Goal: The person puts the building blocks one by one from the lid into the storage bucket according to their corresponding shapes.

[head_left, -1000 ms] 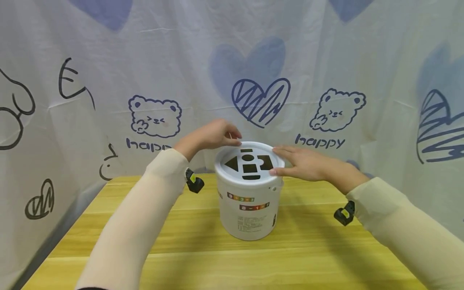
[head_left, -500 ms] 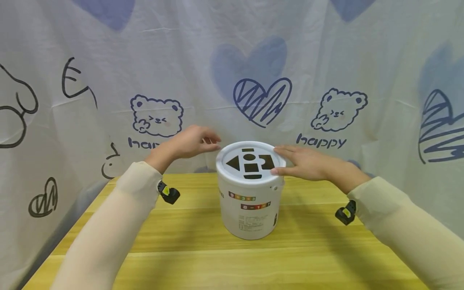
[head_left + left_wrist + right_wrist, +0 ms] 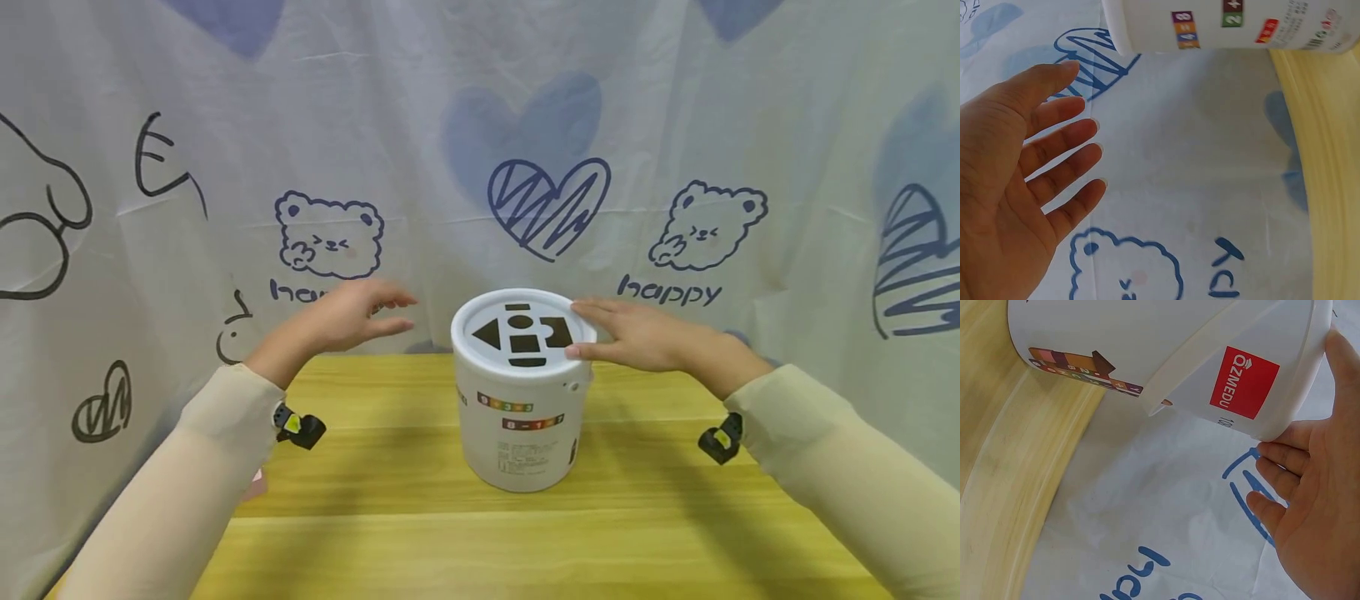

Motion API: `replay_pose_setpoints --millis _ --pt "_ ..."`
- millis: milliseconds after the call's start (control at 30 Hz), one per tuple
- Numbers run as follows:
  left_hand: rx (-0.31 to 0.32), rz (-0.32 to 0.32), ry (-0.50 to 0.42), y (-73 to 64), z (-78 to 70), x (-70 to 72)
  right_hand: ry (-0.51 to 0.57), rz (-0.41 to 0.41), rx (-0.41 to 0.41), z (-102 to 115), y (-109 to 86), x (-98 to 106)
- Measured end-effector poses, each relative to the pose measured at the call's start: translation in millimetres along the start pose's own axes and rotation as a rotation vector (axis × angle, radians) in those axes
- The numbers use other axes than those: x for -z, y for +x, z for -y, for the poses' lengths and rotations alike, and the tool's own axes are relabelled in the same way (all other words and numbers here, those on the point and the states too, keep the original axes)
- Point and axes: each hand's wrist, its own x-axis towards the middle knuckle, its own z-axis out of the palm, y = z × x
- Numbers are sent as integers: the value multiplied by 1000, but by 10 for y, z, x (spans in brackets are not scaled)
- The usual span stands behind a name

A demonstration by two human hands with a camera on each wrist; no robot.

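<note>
A white bucket point(image 3: 517, 425) stands upright on the wooden table, printed with coloured sums. Its white lid point(image 3: 480, 357) has several dark cut-outs, among them a triangle, a circle and a square. My right hand point(image 3: 648, 337) rests against the right side of the lid's rim, fingers extended and thumb on the near edge. In the right wrist view those fingertips touch the rim near a red label point(image 3: 1244, 382). Left of the bucket, my left hand point(image 3: 348, 317) hovers with fingers loosely spread and nothing in them. The left wrist view shows its palm point(image 3: 1010, 194) apart from the bucket.
A light wooden table point(image 3: 390, 550) lies under the bucket. A small pink thing point(image 3: 256, 487) shows partly beside the left sleeve. Behind the table hangs a white curtain point(image 3: 420, 167) with hearts and bears. The bucket's white handle point(image 3: 1194, 356) hangs along its side.
My left hand has moved away from the lid's far left edge, to the left and a little lower. My right hand stays at the rim. The pink thing has come into view.
</note>
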Motion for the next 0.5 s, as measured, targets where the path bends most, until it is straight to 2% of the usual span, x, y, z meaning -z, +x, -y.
replay_pose_setpoints --millis 233,500 --pt "53 8 1 -245 158 -109 2 -2 -3 -7 -17 -3" --pt "62 -5 19 -576 385 -275 -2 -10 -12 1 -7 -14"
